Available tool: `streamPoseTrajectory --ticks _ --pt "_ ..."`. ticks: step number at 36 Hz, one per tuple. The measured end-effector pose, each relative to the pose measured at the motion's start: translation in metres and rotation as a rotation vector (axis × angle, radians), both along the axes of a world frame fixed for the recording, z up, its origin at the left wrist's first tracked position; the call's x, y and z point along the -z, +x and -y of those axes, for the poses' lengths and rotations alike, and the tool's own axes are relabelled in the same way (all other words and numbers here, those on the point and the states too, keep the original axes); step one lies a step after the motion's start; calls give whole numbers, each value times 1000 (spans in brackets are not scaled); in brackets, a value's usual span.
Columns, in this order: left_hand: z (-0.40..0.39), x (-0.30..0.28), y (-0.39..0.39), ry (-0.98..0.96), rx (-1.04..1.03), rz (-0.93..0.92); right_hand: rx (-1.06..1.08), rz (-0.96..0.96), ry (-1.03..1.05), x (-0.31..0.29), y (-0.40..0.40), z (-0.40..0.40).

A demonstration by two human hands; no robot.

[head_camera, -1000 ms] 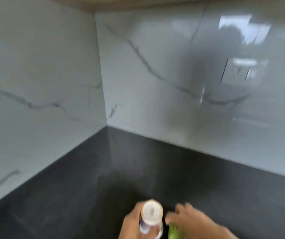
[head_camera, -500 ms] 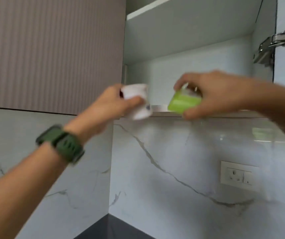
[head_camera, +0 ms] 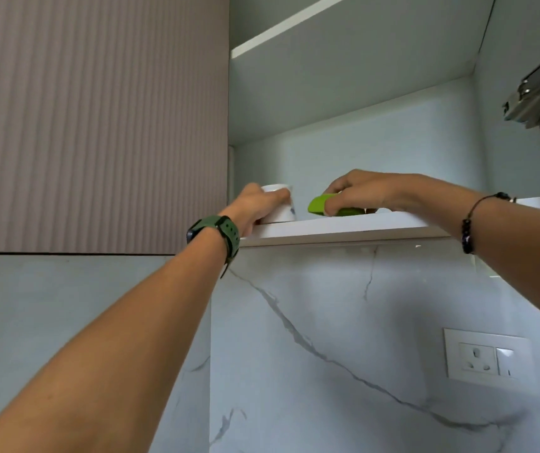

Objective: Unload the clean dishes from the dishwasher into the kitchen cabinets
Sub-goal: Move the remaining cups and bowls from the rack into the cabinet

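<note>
A white cup (head_camera: 280,206) is shown standing upright on the lowest shelf (head_camera: 343,228) of an open wall cabinet (head_camera: 376,142), close to the shelf's front edge and near the cabinet's left wall. A small dark mark is seen on its side. The cup is gripped by the left hand (head_camera: 255,207), whose fingers (head_camera: 278,195) are curled over the rim and closed around the body from the 8 o'clock side. At 3 o'clock from the cup, just beside it but apart, a green cup (head_camera: 322,206) is seen low on the same shelf; whether it lies tilted or stands flat cannot be told, since most of it is covered. It is held from above by the right hand (head_camera: 365,191), with the fingers bent down and closed on it.

A dark green wristwatch (head_camera: 216,232) is worn on the left wrist, at 7 o'clock from the white cup. A thin cord bracelet with dark beads (head_camera: 469,223) is worn on the right wrist, at 4 o'clock from the green cup. A second shelf (head_camera: 343,37) is seen from below at 12 o'clock. A metal hinge (head_camera: 536,96) is fixed at 2 o'clock on the cabinet's right side. A ribbed, closed cabinet door (head_camera: 99,122) fills the area at 10 o'clock. Below the cabinet, a veined marble-look wall (head_camera: 294,354) is shown, with a white socket and switch plate (head_camera: 487,358) at 5 o'clock.
</note>
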State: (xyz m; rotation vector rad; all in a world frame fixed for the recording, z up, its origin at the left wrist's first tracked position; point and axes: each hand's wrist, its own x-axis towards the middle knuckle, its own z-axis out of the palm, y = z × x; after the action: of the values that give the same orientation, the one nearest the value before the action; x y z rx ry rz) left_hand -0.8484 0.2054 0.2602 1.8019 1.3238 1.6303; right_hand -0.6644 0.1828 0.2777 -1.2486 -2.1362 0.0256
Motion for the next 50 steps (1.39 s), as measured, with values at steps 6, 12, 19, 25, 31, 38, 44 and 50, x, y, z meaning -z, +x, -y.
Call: streamPoseTrajectory --ticks 6,12,19,25,31,38,44,50 --pt "-21 0 -6 42 -37 -5 34 65 -28 2 -2 2" --pt "-15 1 -3 56 -68 -34 39 63 -42 2 -3 3" --pt "-6 3 -4 -22 -84 -37 42 82 -79 2 -3 3" --pt "-2 7 -2 -21 -108 -82 30 96 -78 2 -2 4" --pt "6 11 2 -23 -106 -117 -39 83 -94 2 6 5" --pt "37 14 7 -2 -80 29 -36 -32 115 6 10 17" --pt "69 41 20 258 -146 -103 -69 -102 418 21 21 37" --pt "107 64 48 277 -102 -261 -5 -172 476 42 43 74"
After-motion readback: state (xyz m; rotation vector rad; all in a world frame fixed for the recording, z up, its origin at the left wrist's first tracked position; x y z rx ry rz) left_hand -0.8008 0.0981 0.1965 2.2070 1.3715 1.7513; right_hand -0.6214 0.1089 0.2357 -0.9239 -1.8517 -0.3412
